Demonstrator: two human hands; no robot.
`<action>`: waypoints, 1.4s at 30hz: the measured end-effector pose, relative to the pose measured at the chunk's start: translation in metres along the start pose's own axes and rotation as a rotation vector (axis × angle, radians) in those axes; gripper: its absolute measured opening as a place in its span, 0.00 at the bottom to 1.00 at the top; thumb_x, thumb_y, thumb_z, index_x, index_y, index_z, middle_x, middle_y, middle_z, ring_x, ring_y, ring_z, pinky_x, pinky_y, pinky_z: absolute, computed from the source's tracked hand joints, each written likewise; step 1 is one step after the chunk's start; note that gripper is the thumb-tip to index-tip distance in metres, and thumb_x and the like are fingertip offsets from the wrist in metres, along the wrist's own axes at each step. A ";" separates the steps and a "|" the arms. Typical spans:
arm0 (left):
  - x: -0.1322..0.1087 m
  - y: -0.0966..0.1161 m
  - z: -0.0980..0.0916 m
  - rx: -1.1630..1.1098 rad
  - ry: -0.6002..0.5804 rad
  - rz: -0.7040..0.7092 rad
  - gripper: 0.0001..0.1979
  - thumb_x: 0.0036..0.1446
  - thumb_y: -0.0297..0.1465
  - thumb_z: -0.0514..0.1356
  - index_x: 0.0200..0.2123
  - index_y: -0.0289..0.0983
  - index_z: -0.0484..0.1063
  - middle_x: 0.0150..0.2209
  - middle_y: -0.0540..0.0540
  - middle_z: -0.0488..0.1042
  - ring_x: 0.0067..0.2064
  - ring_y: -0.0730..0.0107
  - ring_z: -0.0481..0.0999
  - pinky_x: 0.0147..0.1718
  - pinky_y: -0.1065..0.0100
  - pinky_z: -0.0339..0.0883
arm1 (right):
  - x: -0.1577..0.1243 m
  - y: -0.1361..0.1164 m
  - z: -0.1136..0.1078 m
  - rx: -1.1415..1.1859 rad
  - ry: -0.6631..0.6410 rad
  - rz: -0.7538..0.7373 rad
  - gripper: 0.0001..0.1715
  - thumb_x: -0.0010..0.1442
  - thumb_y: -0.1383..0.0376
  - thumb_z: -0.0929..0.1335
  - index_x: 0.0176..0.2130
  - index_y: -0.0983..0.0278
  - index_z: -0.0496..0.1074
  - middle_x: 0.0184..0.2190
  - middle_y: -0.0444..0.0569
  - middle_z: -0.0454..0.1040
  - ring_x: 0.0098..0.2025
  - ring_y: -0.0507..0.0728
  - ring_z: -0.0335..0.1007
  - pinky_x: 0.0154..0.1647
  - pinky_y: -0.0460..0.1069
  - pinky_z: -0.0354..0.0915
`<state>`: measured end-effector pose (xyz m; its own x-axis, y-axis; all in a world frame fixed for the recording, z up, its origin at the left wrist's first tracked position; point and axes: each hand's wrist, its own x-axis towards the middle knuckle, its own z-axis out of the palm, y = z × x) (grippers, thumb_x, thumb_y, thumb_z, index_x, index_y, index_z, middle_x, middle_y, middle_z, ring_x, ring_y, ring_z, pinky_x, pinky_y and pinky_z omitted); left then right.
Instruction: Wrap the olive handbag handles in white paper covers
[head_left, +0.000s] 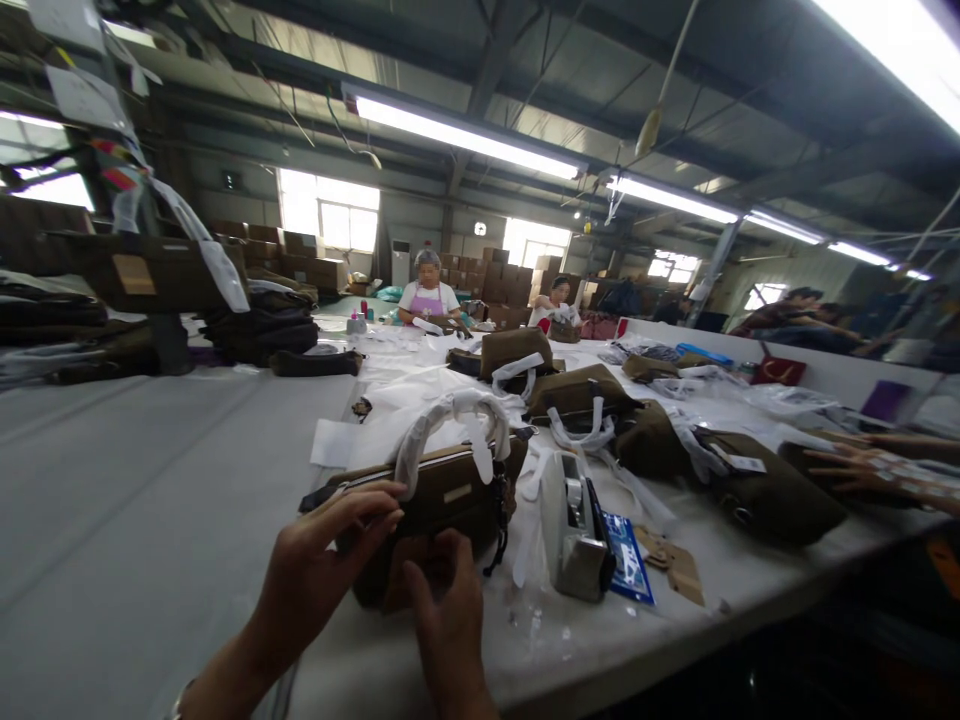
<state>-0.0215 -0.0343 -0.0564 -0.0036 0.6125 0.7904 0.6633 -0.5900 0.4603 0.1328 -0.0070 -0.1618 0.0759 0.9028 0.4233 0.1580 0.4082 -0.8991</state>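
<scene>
A dark olive handbag (465, 505) stands upright on the table in front of me. Its raised handles (480, 408) are wrapped in white film. My left hand (330, 555) is closed, thumb and fingers pinched at the bag's upper left front, by the base of one handle; the exact spot between the fingertips is hidden. Low on the bag's front, my right hand (446, 605) has its thumb and fingers curled around a brown tag (405, 570), which the hand partly covers. Black cords hang from the bag's right side.
Right of the bag stand a tape dispenser (574, 530), a blue packet (628, 560) and brown card tags (682, 572). More olive bags (757, 485) lie beyond, with another person's hand (862, 468) at the far right. A bag (161, 275) rests on a stand at left.
</scene>
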 end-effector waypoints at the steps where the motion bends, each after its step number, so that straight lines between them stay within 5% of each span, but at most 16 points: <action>1: -0.001 -0.002 0.001 -0.022 -0.016 -0.012 0.04 0.63 0.30 0.66 0.42 0.43 0.78 0.45 0.51 0.83 0.40 0.71 0.83 0.37 0.76 0.75 | 0.001 -0.004 -0.001 0.031 -0.013 0.012 0.16 0.57 0.65 0.71 0.46 0.61 0.69 0.36 0.48 0.80 0.37 0.59 0.80 0.37 0.49 0.75; 4: -0.004 -0.007 0.003 -0.038 -0.005 -0.030 0.07 0.60 0.31 0.68 0.42 0.44 0.79 0.38 0.55 0.84 0.36 0.74 0.83 0.38 0.79 0.74 | 0.000 -0.016 -0.008 0.005 0.022 -0.045 0.08 0.61 0.65 0.70 0.43 0.60 0.70 0.32 0.45 0.77 0.33 0.56 0.78 0.33 0.47 0.73; 6: -0.007 -0.008 0.004 -0.044 -0.004 -0.015 0.06 0.61 0.30 0.68 0.42 0.45 0.79 0.38 0.56 0.84 0.36 0.75 0.83 0.38 0.80 0.74 | 0.000 -0.021 -0.015 -0.119 0.085 -0.223 0.03 0.64 0.67 0.68 0.40 0.59 0.71 0.32 0.46 0.76 0.33 0.56 0.76 0.35 0.48 0.72; 11: -0.015 -0.008 0.007 -0.079 -0.120 -0.062 0.07 0.64 0.29 0.64 0.45 0.44 0.79 0.42 0.52 0.82 0.41 0.73 0.82 0.42 0.78 0.73 | -0.002 -0.017 -0.020 -0.421 0.056 -0.587 0.15 0.66 0.73 0.64 0.47 0.57 0.75 0.39 0.50 0.81 0.40 0.60 0.77 0.42 0.53 0.71; 16: -0.022 -0.010 0.010 -0.090 -0.157 -0.154 0.06 0.66 0.32 0.63 0.45 0.44 0.79 0.43 0.50 0.81 0.43 0.69 0.81 0.45 0.75 0.73 | 0.001 -0.013 -0.013 -0.330 -0.020 -0.526 0.14 0.64 0.65 0.70 0.50 0.59 0.72 0.43 0.51 0.80 0.44 0.63 0.76 0.45 0.56 0.73; 24: -0.026 -0.014 0.009 -0.091 -0.152 -0.141 0.06 0.66 0.30 0.63 0.46 0.45 0.77 0.43 0.52 0.79 0.44 0.72 0.80 0.45 0.77 0.71 | 0.014 -0.014 0.003 -0.357 -0.002 -0.490 0.07 0.70 0.62 0.65 0.45 0.60 0.73 0.37 0.50 0.78 0.38 0.60 0.76 0.39 0.52 0.70; 34: -0.022 -0.013 0.009 -0.111 -0.128 -0.114 0.06 0.66 0.31 0.63 0.46 0.47 0.76 0.42 0.56 0.79 0.43 0.76 0.80 0.44 0.80 0.70 | 0.027 -0.017 0.005 -0.362 -0.013 -0.521 0.10 0.71 0.66 0.63 0.43 0.62 0.75 0.37 0.50 0.77 0.38 0.58 0.75 0.41 0.49 0.70; 42: -0.026 -0.014 0.011 -0.115 -0.144 -0.139 0.07 0.66 0.31 0.63 0.46 0.49 0.77 0.43 0.56 0.80 0.44 0.76 0.80 0.45 0.80 0.70 | 0.026 -0.018 0.000 -0.323 -0.057 -0.394 0.10 0.68 0.71 0.63 0.40 0.62 0.73 0.36 0.49 0.76 0.36 0.57 0.75 0.38 0.48 0.68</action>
<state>-0.0227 -0.0362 -0.0873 0.0233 0.7561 0.6540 0.5740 -0.5458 0.6105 0.1324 0.0090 -0.1346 -0.1035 0.6985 0.7081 0.4610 0.6645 -0.5881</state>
